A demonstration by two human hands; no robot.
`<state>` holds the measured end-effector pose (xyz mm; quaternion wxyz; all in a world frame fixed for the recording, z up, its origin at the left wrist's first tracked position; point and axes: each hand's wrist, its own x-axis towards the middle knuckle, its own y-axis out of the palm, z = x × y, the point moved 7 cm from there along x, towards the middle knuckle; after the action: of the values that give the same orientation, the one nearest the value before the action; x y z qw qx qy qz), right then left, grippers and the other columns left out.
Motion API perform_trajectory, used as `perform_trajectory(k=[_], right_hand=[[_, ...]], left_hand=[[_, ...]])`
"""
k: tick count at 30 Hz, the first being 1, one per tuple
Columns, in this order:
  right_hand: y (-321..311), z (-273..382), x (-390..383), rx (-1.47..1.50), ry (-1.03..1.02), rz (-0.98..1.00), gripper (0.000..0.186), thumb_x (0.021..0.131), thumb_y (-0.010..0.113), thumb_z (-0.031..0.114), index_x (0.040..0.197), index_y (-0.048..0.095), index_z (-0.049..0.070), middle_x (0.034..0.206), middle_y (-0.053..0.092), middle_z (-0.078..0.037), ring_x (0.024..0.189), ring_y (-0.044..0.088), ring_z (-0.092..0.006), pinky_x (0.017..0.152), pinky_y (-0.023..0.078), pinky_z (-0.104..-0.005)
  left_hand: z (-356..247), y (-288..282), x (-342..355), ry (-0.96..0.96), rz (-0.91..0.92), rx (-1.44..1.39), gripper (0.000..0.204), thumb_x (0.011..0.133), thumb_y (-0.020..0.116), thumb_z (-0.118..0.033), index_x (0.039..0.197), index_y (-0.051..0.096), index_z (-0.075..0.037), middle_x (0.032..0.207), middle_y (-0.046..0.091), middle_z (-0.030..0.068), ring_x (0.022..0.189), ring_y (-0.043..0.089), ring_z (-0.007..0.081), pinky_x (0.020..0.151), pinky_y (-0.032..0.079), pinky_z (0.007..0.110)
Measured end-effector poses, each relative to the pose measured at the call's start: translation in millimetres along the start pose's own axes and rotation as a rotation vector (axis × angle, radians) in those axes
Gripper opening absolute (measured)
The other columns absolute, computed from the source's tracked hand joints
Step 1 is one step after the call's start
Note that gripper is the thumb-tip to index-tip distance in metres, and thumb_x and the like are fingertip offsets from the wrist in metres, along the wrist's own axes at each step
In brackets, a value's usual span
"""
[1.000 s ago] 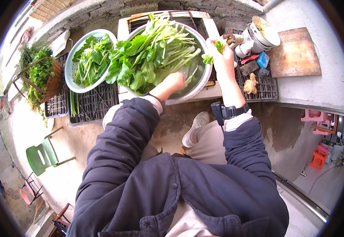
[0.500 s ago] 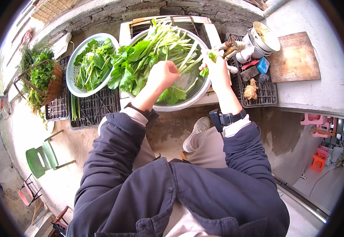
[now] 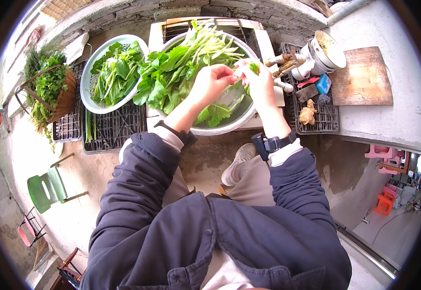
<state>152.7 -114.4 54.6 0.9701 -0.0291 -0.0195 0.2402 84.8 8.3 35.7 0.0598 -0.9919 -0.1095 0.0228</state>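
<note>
A wide metal basin (image 3: 214,131) holds water and a heap of long-stemmed leafy greens (image 3: 171,77). My left hand (image 3: 214,80) is over the heap, fingertips closed in a pinch beside my right hand's fingers; whatever they grip is too small to make out. My right hand (image 3: 260,83), at the basin's right side, grips a small bunch of leaves (image 3: 253,66). To the left of the basin, a pale colander (image 3: 87,82) holds more greens (image 3: 116,72) on a black crate (image 3: 114,135).
A wicker basket of herbs (image 3: 64,96) stands far left. At right are stacked bowls (image 3: 332,50), ginger (image 3: 307,112) on a black crate (image 3: 316,124) and a wooden board (image 3: 365,75). A green chair (image 3: 46,188) is lower left; pink stools (image 3: 382,151) are at right.
My left hand has risen out of the basin, then moved right to meet my right hand. My right hand has shifted slightly left and down, still with leaves in it.
</note>
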Motion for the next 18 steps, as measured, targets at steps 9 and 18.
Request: perform_trajectory(k=[9, 18], right_hand=[[-40.2, 57.6, -18.1, 0.454, -0.414, -0.513, 0.009, 0.099, 0.054, 0.017, 0.096, 0.053, 0.009, 0.074, 0.052, 0.003, 0.065, 0.051, -0.0072, 0.056, 0.043, -0.0231], [38.6, -18.9, -7.4, 0.041, 0.144, 0.228, 0.023, 0.093, 0.063, 0.017, 0.114, 0.067, 0.009, 0.088, 0.069, -0.003, 0.071, 0.061, -0.0064, 0.059, 0.045, -0.0195]], left_hand=[[4.6, -26.7, -0.4, -0.068, -0.164, -0.487, 0.009, 0.088, 0.067, -0.011, 0.091, 0.066, -0.003, 0.080, 0.066, 0.0000, 0.064, 0.051, 0.0027, 0.058, 0.041, 0.018], [-11.7, -51.3, 7.0, 0.037, -0.206, -0.603, 0.013, 0.090, 0.067, -0.018, 0.096, 0.066, -0.006, 0.086, 0.069, 0.0018, 0.063, 0.049, 0.0027, 0.060, 0.040, 0.018]])
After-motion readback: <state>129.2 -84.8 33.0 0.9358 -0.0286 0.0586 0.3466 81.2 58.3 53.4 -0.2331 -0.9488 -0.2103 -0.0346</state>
